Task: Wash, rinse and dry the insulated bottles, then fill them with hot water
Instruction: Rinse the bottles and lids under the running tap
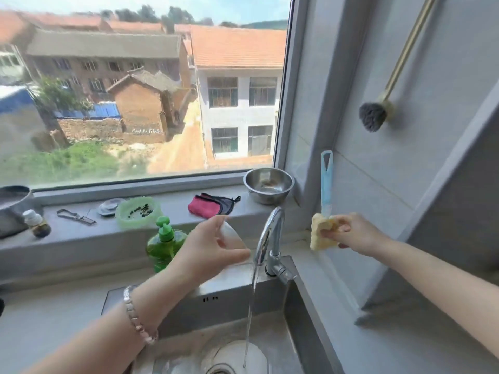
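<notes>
Your right hand [351,234] pinches the blue-handled, yellow-sponge bottle brush [326,190] above the steel sink's [305,295] right rim, while your left hand [208,247] grips a blurry white object [231,234] beside the chrome tap [271,233].

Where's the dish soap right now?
Head view, centre-left: the green soap bottle stands behind the sink, left of the faucet, partly behind the left hand.

Green soap bottle [164,245] lower centre; yellow sponge [321,233] with light-blue handle [326,182] right; pink cloth [204,206], black trim, centre; steel bowl [268,184].
</notes>
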